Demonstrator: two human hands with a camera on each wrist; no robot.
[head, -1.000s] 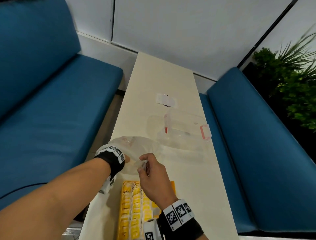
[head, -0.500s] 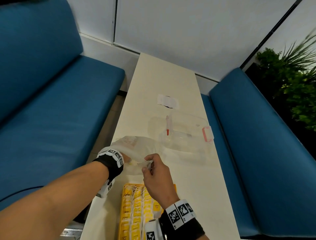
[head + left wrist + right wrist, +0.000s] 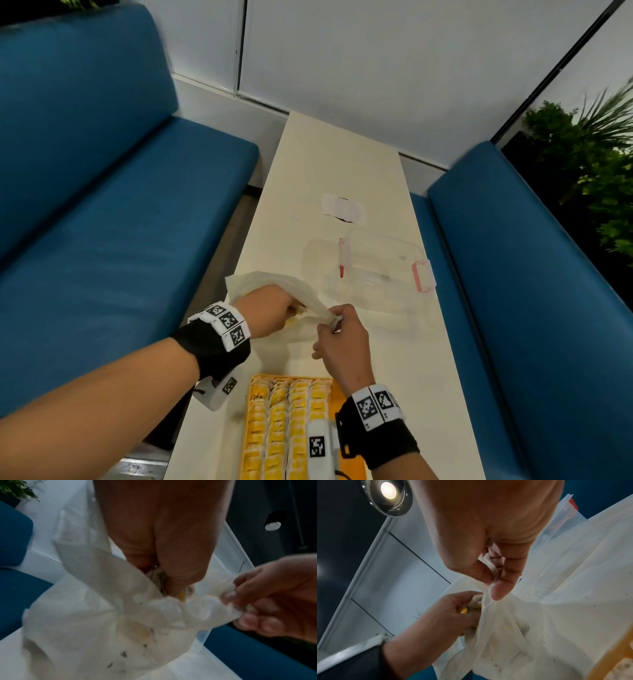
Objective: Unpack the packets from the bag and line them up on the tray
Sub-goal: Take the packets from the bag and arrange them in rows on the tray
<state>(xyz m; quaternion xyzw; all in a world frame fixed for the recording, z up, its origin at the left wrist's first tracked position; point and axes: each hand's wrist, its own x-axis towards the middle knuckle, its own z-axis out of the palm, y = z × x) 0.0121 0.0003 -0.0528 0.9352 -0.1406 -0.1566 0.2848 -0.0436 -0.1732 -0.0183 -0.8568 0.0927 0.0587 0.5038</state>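
A thin white plastic bag (image 3: 270, 284) lies on the table beyond the yellow tray (image 3: 251, 407). My left hand (image 3: 274, 308) is at the bag's mouth, its fingers curled round a yellow packet (image 3: 463, 611) that shows between them. My right hand (image 3: 337, 325) pinches the bag's edge (image 3: 489, 566) between thumb and forefinger and holds it up. The tray, at the table's near edge, holds several rows of yellow packets (image 3: 298, 411). In the left wrist view the bag (image 3: 96, 622) hangs crumpled below my fingers, with dark specks inside.
A clear plastic box (image 3: 380, 270) with a pink latch (image 3: 423, 279) and a red-tipped pen (image 3: 342, 257) stands just beyond the bag. A white paper slip (image 3: 342, 207) lies farther back. Blue benches (image 3: 120, 222) flank the narrow cream table (image 3: 342, 154); a plant (image 3: 596, 154) stands at right.
My left hand has come out of the bag toward the mouth, gripping a packet. The right hand has stayed on the bag's edge. The bag has flattened and shifted.
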